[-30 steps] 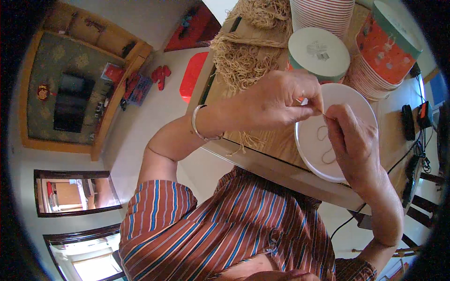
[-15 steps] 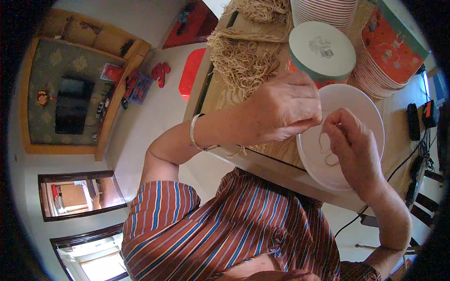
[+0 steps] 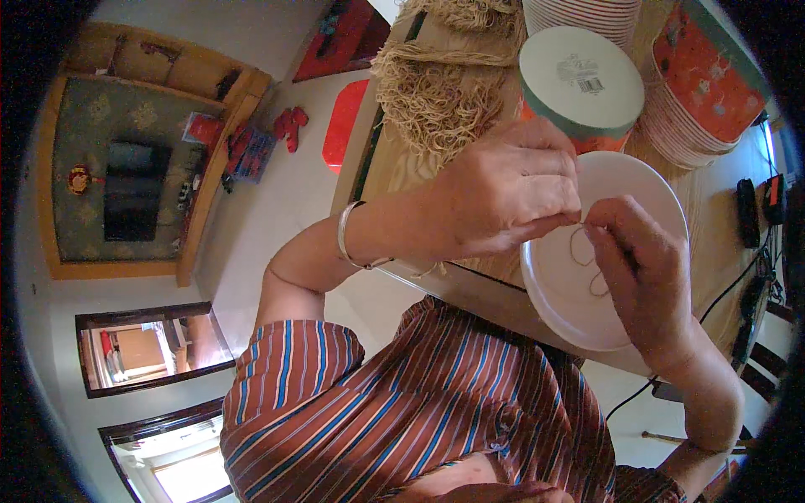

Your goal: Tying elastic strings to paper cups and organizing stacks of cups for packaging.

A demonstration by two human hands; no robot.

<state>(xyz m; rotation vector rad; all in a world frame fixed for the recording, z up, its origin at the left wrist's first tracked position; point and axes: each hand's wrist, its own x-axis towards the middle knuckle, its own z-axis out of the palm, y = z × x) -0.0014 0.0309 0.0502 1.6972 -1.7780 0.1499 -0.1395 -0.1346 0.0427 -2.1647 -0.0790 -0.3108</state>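
Note:
A short length of thin tan string (image 3: 577, 248) runs between my two hands, its loose part curling over a round white dish (image 3: 558, 306). My left hand (image 3: 511, 197), with a silver bangle at its wrist, is closed in a pinch at the dish's left side. Its fingertips meet those of my right hand (image 3: 641, 272), which pinches the string from the other side. Exactly where each hand grips is hard to see behind the fingers. Left of the dish lies a tangled heap of tan string (image 3: 440, 113) on the wooden table (image 3: 708, 205).
Behind the dish stands an upturned round tub (image 3: 583, 80) with a white base. Stacked tubs (image 3: 704, 84) rise at the far right, another stack (image 3: 583, 17) at the back. Black cables and an adapter (image 3: 771, 201) lie by the right edge. A red stool (image 3: 344, 126) stands beyond the table's left edge.
The fingertips of both hands have come closer together, almost touching. The string's loose part has shifted into a rounder curl. The whole view has tilted slightly.

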